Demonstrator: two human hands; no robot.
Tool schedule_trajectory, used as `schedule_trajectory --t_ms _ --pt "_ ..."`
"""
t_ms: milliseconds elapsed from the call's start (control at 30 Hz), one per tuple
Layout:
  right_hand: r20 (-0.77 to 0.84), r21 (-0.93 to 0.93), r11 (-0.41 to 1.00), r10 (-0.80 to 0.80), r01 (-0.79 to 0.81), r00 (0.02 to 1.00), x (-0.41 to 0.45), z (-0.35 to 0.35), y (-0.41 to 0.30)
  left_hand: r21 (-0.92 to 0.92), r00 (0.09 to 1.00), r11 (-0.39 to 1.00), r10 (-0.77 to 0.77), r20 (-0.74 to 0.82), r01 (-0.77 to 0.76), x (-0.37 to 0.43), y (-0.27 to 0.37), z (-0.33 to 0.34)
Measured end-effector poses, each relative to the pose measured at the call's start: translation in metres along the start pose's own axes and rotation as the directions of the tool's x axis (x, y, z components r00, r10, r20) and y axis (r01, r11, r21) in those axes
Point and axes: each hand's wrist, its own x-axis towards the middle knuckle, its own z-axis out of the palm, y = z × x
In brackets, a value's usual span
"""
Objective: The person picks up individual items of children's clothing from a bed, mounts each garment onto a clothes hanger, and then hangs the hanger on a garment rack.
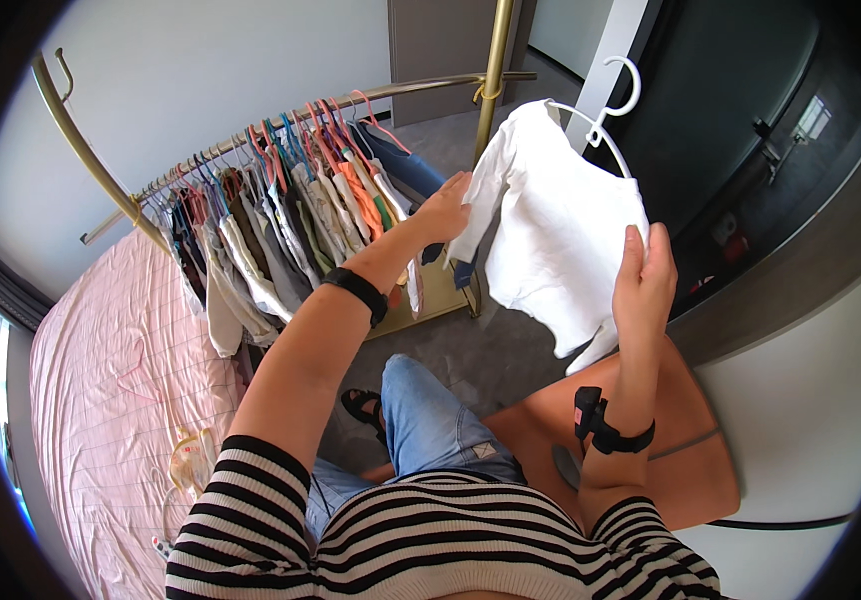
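Observation:
A white long-sleeved child's top (565, 232) hangs in the air before me on a white plastic hanger (629, 159), whose hook points up and away. My right hand (644, 274) grips the top's right edge below the shoulder, thumb on the near face. At the opposite side, my left hand (445, 210) touches the edge of the left sleeve (481, 191); whether the fingers pinch the cloth cannot be made out. One sleeve end dangles below the hem, near the orange chair.
A gold-coloured clothes rack (400, 88) crowded with garments on hangers stands ahead to the left. The bed's pink sheet (100, 337) holds a pink hanger (138, 371) and a small garment (190, 461). An orange chair (689, 409) is at right, beside a dark glossy panel (723, 127).

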Motion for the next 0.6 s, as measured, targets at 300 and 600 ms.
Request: schedule_trajectory --t_ms 300,600 --pt "0.245 0.137 0.990 -0.060 0.027 0.968 0.003 0.144 0.032 0.020 0.999 0.999 -0.034 -0.029 0.034 -0.016 -0.018 -0.006" --pt "0.279 0.288 0.953 -0.173 0.090 0.945 0.029 0.283 -0.008 0.008 0.970 0.999 -0.046 -0.239 0.049 -0.055 -0.038 -0.047"
